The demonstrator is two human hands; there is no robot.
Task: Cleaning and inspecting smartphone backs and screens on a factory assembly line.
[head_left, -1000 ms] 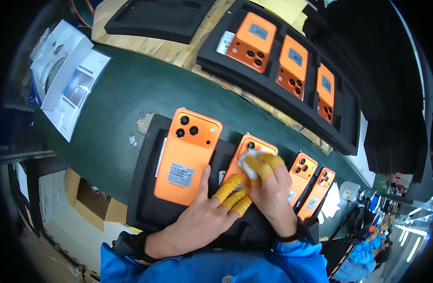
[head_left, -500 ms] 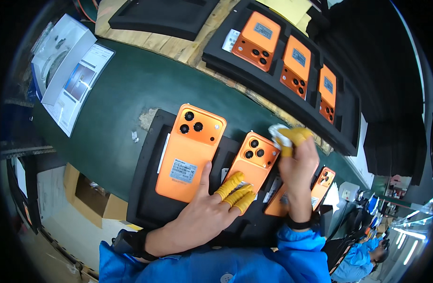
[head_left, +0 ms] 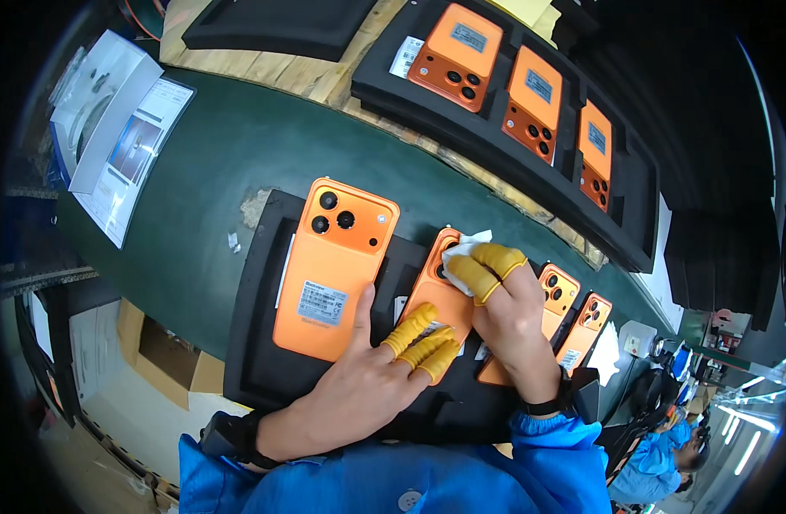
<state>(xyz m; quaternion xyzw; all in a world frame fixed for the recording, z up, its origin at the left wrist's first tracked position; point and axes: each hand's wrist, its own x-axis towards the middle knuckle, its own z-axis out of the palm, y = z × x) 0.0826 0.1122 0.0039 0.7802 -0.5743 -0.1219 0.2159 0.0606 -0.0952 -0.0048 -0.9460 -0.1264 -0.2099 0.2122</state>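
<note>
Several orange phones lie back up in a black foam tray [head_left: 254,364] in front of me. My left hand [head_left: 363,390], with yellow finger cots, rests stretched-out fingers on the lower back of the second phone [head_left: 434,295], over its label; the thumb sits apart by the edge of the larger phone [head_left: 337,261] at left. Between the yellow-covered fingers of my right hand [head_left: 511,313], a crumpled white wipe [head_left: 455,267] is pinched against that second phone's camera area, partly covering the lenses. Right of this hand lie a third phone [head_left: 557,295], partly hidden, and a fourth phone [head_left: 584,334].
Beyond the green tabletop [head_left: 213,188], another black foam tray [head_left: 393,98] holds three orange phones on a wooden surface. An open white box [head_left: 115,128] stands at far left, a cardboard box [head_left: 175,355] below it. At right sits white crumpled paper [head_left: 605,355]; a person in blue [head_left: 658,471] is farther off.
My right hand has moved left and down, bringing the wipe from beside the second phone onto its cameras. The left hand stays on that phone. The view has shifted slightly.
</note>
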